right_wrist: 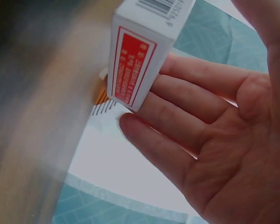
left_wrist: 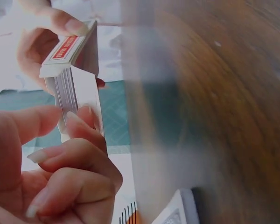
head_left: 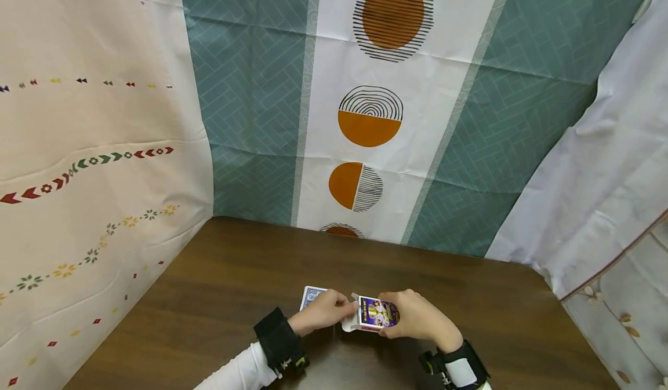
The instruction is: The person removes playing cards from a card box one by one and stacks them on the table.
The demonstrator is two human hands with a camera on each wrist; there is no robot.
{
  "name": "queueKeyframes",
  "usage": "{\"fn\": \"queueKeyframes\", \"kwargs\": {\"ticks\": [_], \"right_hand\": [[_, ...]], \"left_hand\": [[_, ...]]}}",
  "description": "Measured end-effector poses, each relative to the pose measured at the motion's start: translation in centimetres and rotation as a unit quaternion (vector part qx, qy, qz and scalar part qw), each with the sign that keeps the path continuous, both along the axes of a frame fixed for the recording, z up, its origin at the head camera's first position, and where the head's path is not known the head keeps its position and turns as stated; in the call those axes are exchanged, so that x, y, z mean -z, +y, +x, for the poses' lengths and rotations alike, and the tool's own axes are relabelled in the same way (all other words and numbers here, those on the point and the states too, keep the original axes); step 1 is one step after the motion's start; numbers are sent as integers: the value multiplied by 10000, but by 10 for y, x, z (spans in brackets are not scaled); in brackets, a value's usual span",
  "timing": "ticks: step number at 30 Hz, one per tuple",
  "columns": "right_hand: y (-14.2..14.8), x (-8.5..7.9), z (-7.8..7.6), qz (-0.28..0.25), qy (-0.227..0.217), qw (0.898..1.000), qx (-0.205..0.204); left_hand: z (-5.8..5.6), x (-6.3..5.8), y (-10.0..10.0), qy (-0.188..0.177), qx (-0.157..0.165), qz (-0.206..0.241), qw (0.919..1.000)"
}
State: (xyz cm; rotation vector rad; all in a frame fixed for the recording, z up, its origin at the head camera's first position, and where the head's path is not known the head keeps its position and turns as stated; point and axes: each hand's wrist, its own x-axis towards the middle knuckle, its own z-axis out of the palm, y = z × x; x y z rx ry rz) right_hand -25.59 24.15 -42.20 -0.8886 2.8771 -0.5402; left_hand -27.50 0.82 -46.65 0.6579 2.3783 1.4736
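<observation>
Above the table my right hand (head_left: 417,314) grips a small card box (head_left: 371,313) with a purple and yellow face, thumb on one side and fingers on the other. In the right wrist view the box's narrow side shows a red label (right_wrist: 133,67). The box's near end is open toward my left hand (head_left: 325,310), its white flap (left_wrist: 87,91) folded out. Inside, the edges of a stack of playing cards (left_wrist: 65,91) show. My left thumb and forefinger pinch at the end of these cards. Partly behind my left hand lies a blue-backed card stack (head_left: 311,294).
The brown wooden table (head_left: 250,257) runs back to a hanging green and white curtain (head_left: 250,100). A cream patterned cloth (head_left: 104,204) hangs along the left and a white cloth (head_left: 590,193) along the right. Black straps with cameras (head_left: 279,338) circle both wrists.
</observation>
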Motion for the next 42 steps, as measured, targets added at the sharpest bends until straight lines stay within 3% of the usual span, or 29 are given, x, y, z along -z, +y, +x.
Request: {"fn": "queueKeyframes", "kwargs": {"ticks": [10,16,22,28,32,37,42], "right_hand": [[0,-8,3,-30,-33,10000,75],[0,-11,6,-32,-36,9999,93],[1,-12,7,-71,29,10000,56],[5,-8,6,-120,94,9999,41],[8,-7,6,-133,143,9998,57],[13,-7,3,-200,127,9997,100],[15,-7,1,-284,156,9994,111]], "left_hand": [[-2,-9,3,-381,335,178,9986],[-2,-10,6,-597,285,144,9977],[-2,-12,3,-1148,396,389,9918],[-2,-10,-2,-1304,498,748,9874],[0,-11,-6,-1708,546,1207,9764],[2,-15,-11,-2428,594,1880,9498],[1,-15,-16,-2463,419,2256,9416]]}}
